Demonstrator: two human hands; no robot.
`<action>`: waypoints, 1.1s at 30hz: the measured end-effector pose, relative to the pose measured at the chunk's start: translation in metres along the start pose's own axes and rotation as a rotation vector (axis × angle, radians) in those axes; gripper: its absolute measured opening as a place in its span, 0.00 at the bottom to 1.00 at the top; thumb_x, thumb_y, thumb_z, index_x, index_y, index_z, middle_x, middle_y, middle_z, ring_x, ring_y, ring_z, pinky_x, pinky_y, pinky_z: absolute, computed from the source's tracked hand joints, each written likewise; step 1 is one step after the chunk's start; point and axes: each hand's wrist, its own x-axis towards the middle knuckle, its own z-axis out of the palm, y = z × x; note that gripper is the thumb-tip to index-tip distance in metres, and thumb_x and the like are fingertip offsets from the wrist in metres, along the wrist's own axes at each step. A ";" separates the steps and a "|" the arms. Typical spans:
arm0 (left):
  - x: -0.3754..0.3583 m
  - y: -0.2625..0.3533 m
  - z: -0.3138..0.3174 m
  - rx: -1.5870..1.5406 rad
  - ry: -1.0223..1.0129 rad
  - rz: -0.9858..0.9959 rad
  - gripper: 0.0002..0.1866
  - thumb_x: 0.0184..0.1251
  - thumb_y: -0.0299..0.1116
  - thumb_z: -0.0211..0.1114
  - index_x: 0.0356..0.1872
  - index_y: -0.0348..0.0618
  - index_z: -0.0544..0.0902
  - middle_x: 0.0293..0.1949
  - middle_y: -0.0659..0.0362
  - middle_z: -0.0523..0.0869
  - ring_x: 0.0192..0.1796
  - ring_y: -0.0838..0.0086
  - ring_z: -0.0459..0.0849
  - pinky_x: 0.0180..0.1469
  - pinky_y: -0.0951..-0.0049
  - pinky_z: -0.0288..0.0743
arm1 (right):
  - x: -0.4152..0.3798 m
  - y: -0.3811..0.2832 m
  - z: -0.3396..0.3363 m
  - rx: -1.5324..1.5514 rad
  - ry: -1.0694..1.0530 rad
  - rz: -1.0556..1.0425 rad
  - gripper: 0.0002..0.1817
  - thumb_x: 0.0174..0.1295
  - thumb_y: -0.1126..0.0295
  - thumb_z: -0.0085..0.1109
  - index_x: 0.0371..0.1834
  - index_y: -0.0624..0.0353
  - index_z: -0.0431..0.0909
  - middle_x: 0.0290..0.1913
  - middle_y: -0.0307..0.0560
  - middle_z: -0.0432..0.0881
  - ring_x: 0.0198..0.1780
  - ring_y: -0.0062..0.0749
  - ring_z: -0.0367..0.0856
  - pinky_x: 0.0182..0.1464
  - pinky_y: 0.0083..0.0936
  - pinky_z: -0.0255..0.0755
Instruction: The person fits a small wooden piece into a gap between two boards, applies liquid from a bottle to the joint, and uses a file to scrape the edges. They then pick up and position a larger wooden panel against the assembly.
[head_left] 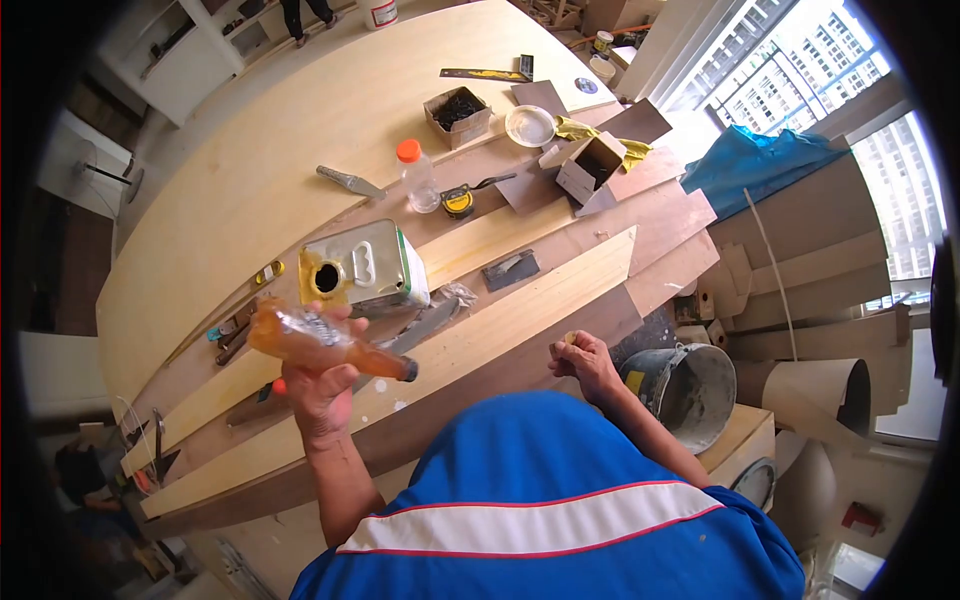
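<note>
So the amber bottle [300, 335] was in the left hand [328, 388], left of centre in the frame, tipped on its side with its dark neck end [411, 370] pointing lower right. That hand was wrapped around the body. It looked like thin, crinkly plastic, so my guess was lightish, squeezable, not very fragile, maybe slick if wet outside. Mid-body seemed a decent place to grab, just gently; the neck was probably stiffer. The right hand [587, 367], right of centre, had a small yellowish bit [570, 338] pinched in its fingertips, couldn't tell what. A metal can [388, 268] sat just above the bottle in the frame.
</note>
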 end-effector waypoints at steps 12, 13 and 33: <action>0.019 -0.046 0.107 -0.190 -0.090 -0.214 0.33 0.54 0.22 0.77 0.64 0.39 0.76 0.53 0.51 0.86 0.58 0.61 0.85 0.69 0.56 0.78 | -0.011 0.001 -0.036 0.166 0.108 0.012 0.17 0.65 0.72 0.70 0.54 0.63 0.78 0.37 0.43 0.85 0.33 0.27 0.87 0.36 0.25 0.82; 0.022 -0.056 0.104 -0.236 -0.127 -0.245 0.33 0.56 0.23 0.77 0.65 0.41 0.75 0.55 0.51 0.84 0.58 0.58 0.85 0.70 0.54 0.78 | -0.014 -0.001 -0.039 0.159 0.120 0.018 0.18 0.64 0.72 0.69 0.56 0.63 0.78 0.37 0.42 0.84 0.34 0.27 0.86 0.37 0.26 0.83; 0.017 -0.136 0.158 -0.667 -0.036 -0.919 0.27 0.74 0.55 0.65 0.54 0.38 0.81 0.51 0.44 0.89 0.54 0.57 0.90 0.50 0.62 0.90 | -0.045 -0.054 -0.046 -0.164 -0.132 -0.402 0.22 0.70 0.80 0.49 0.64 0.61 0.82 0.29 0.37 0.78 0.24 0.17 0.76 0.29 0.18 0.72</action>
